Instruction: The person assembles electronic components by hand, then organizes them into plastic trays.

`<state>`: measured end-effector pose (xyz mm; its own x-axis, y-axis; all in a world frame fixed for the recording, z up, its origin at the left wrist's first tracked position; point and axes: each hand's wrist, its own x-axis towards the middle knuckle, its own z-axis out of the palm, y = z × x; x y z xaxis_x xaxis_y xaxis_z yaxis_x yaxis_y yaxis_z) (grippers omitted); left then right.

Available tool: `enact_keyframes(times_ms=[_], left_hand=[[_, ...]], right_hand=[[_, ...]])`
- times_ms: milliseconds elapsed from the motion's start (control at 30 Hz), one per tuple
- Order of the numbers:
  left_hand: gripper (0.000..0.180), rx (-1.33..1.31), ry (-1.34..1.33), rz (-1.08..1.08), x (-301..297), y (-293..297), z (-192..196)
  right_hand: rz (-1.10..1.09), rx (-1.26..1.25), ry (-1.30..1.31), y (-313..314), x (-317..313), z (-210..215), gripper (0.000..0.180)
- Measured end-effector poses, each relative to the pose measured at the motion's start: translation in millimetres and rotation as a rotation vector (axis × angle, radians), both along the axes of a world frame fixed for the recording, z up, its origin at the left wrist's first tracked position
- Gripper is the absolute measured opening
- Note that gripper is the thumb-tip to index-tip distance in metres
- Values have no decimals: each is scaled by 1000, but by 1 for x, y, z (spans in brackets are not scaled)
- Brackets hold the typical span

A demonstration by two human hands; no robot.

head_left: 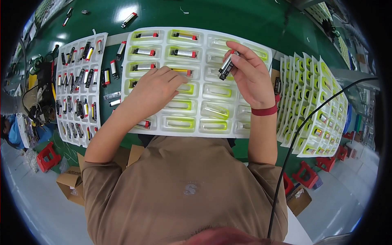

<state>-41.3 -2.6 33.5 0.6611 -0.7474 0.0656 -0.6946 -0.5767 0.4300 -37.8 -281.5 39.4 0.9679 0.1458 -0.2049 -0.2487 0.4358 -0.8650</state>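
Note:
My right hand (254, 75) is raised over the right part of a white moulded tray (199, 49). It pinches a small silver battery cell (227, 65) with a red tip and a black end between thumb and fingers. My left hand (157, 87) lies low over the tray's left half, its fingers loosely bent and a little apart. Its fingertips are beside a cell with a red end (185, 72) in a compartment of the second column; whether they touch it is hidden. Yellow-green clear shells line the compartments. Cells lie in several upper left ones, while the right columns show bare shells (216, 90).
To the left, another white tray (81, 53) holds many mixed cells. Loose cells (113, 69) lie between the trays and a cell (129, 20) lies farther back on the green table (163, 14). At right stand stacked filled trays (312, 102), crossed by a black cable (300, 130).

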Motion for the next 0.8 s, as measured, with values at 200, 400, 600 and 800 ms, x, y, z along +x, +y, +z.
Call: enact_keyframes(times_ms=[200,400,600,800], left_hand=[[52,-700,744,275,4,5,13],[50,-1351,1421,302,11,-5,-8],[35,-1499,1533,151,7,-1,-22],[30,-1274,1368,541,-3,-15,-9]], right_hand=[[-15,105,-44,4,-9,9,26],[24,105,-235,23,-18,9,17],[-93,-47,-252,25,-23,11,14],[-11,-358,-409,26,-29,8,17]])
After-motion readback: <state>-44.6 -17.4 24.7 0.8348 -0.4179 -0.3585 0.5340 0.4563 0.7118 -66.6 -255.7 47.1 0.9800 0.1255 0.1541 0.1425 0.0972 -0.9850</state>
